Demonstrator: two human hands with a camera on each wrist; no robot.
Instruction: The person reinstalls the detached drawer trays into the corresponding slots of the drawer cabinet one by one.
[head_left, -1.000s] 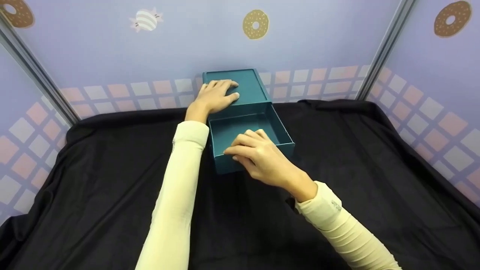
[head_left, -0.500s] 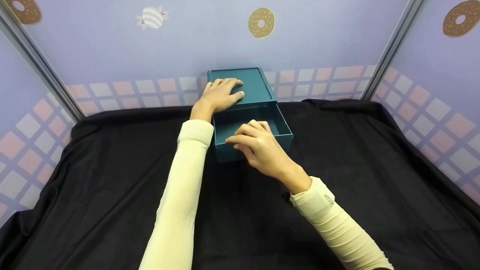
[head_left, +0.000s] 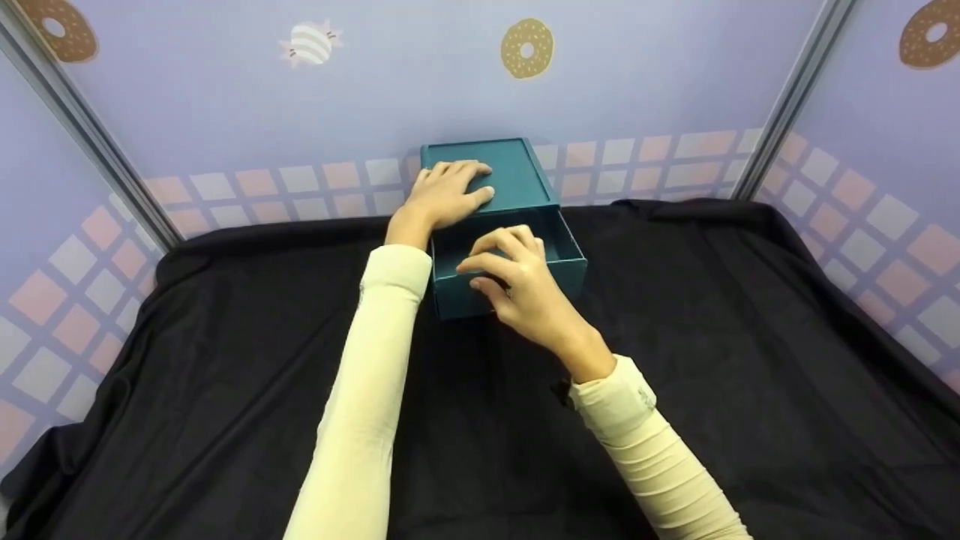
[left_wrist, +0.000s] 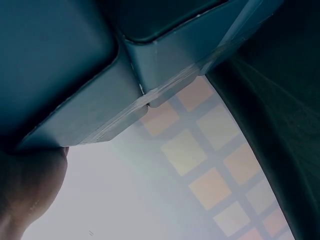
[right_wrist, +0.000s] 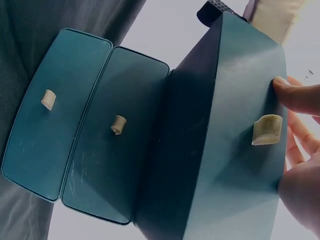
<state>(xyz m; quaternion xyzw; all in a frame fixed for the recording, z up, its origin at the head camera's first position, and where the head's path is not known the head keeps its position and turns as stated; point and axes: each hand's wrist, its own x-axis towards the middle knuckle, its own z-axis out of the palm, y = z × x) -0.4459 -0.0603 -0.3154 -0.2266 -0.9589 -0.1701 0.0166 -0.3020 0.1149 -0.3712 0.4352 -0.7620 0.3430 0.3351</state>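
A teal drawer unit (head_left: 504,176) stands against the back wall, its top drawer (head_left: 566,276) partly pulled out. My left hand (head_left: 444,196) rests on the unit's top with fingers spread. In the left wrist view, part of that hand (left_wrist: 32,187) shows beside the unit's edge. My right hand (head_left: 521,281) holds the drawer's front panel, fingers curled over the rim and thumb at the front face. The right wrist view shows the thumb (right_wrist: 302,97) on the panel near a small beige pull tab (right_wrist: 267,130), with other fingers behind the edge.
Two lower drawers (right_wrist: 117,135) sit closed, each with a beige tab. Black cloth (head_left: 262,375) covers the table. Behind rises a lilac wall (head_left: 420,82) with printed doughnuts and pink and white tiles, framed by metal posts (head_left: 795,97).
The top drawer has slid inward toward the wall, and my right hand has travelled with it. Its thumb now stands farther from the fingers. My left hand stays on the unit's top.
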